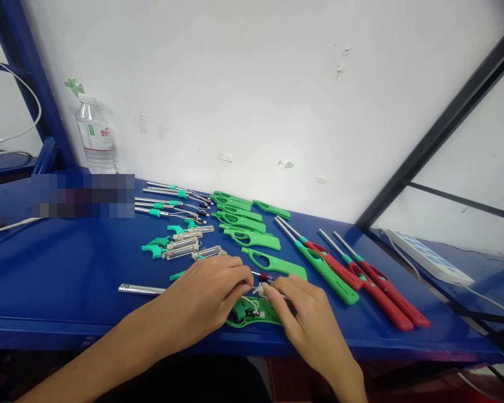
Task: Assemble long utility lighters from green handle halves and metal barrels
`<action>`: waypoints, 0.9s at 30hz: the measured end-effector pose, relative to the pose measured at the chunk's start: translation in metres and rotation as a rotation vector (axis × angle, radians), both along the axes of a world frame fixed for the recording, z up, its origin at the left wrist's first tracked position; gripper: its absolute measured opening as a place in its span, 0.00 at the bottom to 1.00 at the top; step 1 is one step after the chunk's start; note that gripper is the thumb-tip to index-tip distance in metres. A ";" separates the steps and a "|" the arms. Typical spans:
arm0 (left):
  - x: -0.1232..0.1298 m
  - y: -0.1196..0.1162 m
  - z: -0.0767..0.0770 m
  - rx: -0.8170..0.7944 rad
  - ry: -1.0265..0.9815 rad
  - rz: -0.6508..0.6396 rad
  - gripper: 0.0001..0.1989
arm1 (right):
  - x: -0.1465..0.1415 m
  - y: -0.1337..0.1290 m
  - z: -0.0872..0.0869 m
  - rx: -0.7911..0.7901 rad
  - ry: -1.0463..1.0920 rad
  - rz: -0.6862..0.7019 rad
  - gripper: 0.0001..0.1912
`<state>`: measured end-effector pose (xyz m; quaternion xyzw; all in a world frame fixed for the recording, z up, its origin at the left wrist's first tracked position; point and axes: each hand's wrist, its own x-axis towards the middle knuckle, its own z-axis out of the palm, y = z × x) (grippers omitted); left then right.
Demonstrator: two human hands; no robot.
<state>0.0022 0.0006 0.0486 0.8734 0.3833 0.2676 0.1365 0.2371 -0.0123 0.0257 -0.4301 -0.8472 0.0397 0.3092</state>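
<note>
Pinching a small pale part (260, 289) in the right hand (304, 310), by the far rim of the open green shell (271, 314), near the front of the blue table (88, 268). Can't tell whether gripping anything with the left hand (218, 288). Probably best to go gently, keeping the white wires (253, 305) slack tbh.

Green casing (272, 315), open side up, lower centre, white wires (252, 302) inside, silver tube (141, 289) lower left, slotted end leftward
</note>
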 end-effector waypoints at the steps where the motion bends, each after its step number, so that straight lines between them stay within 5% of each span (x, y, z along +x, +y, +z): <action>1: 0.001 -0.001 0.000 0.000 -0.002 -0.003 0.12 | 0.000 0.000 0.000 0.000 0.000 0.001 0.24; 27: 0.003 -0.004 -0.003 -0.043 -0.026 -0.021 0.13 | 0.001 -0.001 0.000 -0.010 -0.009 0.009 0.23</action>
